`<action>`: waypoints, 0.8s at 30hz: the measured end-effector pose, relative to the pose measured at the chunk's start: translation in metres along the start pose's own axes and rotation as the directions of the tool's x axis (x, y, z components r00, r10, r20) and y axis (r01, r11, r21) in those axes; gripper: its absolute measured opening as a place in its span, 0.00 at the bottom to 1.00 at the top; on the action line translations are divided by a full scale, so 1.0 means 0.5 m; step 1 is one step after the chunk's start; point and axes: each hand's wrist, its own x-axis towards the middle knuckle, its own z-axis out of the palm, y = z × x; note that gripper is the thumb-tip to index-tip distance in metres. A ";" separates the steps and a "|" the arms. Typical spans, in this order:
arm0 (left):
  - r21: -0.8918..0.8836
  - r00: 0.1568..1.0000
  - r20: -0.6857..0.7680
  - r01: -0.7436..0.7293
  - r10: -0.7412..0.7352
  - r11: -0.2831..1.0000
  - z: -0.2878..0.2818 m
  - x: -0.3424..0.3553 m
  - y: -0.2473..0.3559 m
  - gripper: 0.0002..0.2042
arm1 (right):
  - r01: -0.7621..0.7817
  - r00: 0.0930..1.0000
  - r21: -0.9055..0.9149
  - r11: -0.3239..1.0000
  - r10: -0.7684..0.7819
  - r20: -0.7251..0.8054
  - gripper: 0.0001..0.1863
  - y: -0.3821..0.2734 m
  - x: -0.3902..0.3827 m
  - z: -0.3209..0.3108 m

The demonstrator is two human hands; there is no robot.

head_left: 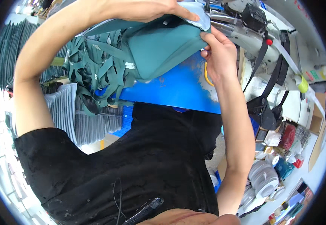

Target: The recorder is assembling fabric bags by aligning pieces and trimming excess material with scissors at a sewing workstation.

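Observation:
A green fabric piece (159, 47) lies bunched over the blue tabletop, with light blue fabric (203, 18) along its far right edge. My left hand (161, 10) reaches in from the far left. One of its digits presses on the light blue fabric, and its other fingers are mostly cut off by the upper edge. On the right, my right hand (221, 52) pinches the green piece's corner between thumb and fingers. Metal sewing machine parts (223, 20) sit just beyond both hands. Green straps (103, 63) with small white tags lie tangled left of the piece.
The worn blue tabletop (170, 92) spans the space before my body. A pale sewing machine (268, 48) with black straps (279, 71) stands right. Stacked dark green pieces (9, 52) and grey pieces (63, 101) fill the left. White spools (262, 178) lie at lower right.

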 end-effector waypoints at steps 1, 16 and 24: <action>-0.010 1.000 -0.003 0.019 -0.019 1.000 -0.010 0.003 0.001 0.27 | -0.012 1.000 0.018 1.000 0.011 0.008 0.18 0.002 0.002 0.001; -0.025 0.982 -0.153 0.110 -0.112 0.994 0.029 0.032 0.052 0.09 | 0.094 0.995 0.164 0.982 -0.089 -0.040 0.11 0.031 0.032 0.012; -0.045 0.910 -0.248 0.331 -0.332 0.942 0.080 0.086 0.157 0.14 | 0.167 0.986 0.177 0.970 -0.160 -0.056 0.12 0.050 0.031 0.007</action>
